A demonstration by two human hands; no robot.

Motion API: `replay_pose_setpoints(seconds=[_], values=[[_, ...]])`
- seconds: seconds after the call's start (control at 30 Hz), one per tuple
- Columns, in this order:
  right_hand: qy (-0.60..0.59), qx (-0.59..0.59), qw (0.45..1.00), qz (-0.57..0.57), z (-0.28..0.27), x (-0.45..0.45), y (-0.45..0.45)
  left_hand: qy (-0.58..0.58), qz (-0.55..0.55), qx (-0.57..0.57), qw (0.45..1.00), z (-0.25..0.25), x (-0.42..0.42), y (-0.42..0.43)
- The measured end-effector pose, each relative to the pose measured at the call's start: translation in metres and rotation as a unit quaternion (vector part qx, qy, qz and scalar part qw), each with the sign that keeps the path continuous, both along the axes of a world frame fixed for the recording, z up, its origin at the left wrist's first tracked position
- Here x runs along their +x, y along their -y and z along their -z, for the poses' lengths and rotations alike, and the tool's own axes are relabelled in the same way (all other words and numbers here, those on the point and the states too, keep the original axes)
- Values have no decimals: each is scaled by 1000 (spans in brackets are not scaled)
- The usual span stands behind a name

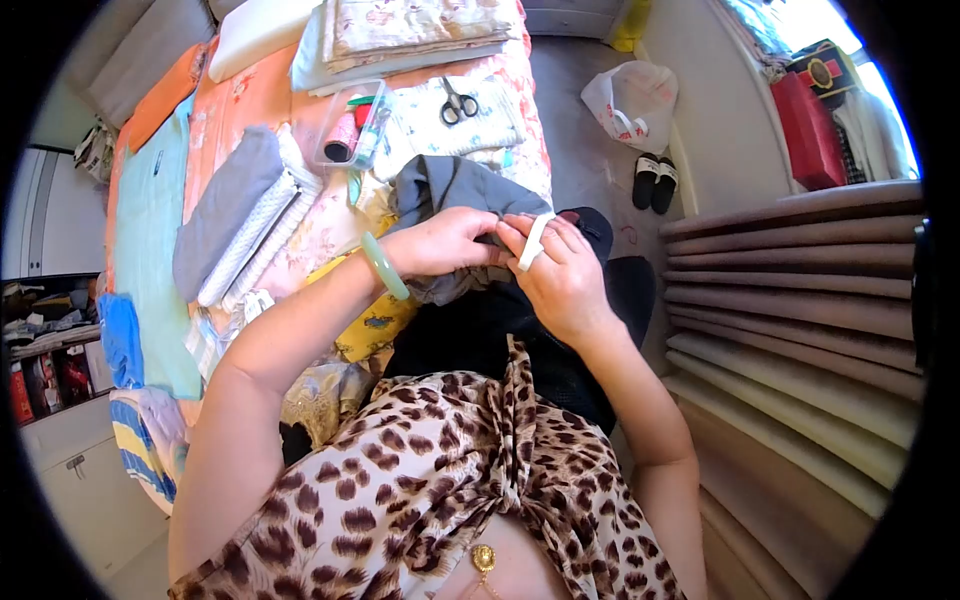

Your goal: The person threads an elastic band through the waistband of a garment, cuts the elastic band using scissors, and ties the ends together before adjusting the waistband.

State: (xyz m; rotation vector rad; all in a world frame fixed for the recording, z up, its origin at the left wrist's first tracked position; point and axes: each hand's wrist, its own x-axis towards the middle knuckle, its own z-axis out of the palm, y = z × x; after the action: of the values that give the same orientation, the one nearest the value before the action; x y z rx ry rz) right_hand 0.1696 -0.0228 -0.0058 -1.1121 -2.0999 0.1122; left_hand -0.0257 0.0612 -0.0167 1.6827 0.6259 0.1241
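A grey cloth garment [450, 185] lies bunched over my lap at the edge of the bed. My left hand [440, 242], with a pale green bangle [385, 266] on its wrist, is closed on the cloth, thumb and fingers pinched together. My right hand [565, 280] meets it at the cloth's edge, its fingers curled. A flat white band [534, 243], like elastic, runs across the fingers of that hand. What lies between the fingertips is partly hidden.
On the bed are a clear plastic box [352, 125] with thread spools, black scissors [459, 101] on folded white cloth, and folded grey fabric [235, 205]. A white plastic bag [630, 100] and black slippers [655, 183] are on the floor. Padded ridged panels [790, 290] stand at right.
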Motion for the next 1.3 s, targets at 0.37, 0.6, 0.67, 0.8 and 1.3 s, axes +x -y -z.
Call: replay_pose_setpoints(seconds=[0.37, 0.6, 0.67, 0.8, 1.3], values=[[-82, 4, 992, 93, 6, -4, -31, 40, -28, -27, 998, -25, 4, 5], [-27, 16, 991, 128, -4, 29, -29, -15, 96, 60, 993, -79, -27, 5], [-66, 0, 989, 136, -2, 44, -29, -65, 153, 116, 979, -95, -39, 6], [-69, 17, 990, 122, -8, 60, -16, -60, 246, 241, 937, -126, -59, 17], [-128, -76, 988, 32, 26, 16, 19, -124, 68, 396, 907, -38, -15, 34]])
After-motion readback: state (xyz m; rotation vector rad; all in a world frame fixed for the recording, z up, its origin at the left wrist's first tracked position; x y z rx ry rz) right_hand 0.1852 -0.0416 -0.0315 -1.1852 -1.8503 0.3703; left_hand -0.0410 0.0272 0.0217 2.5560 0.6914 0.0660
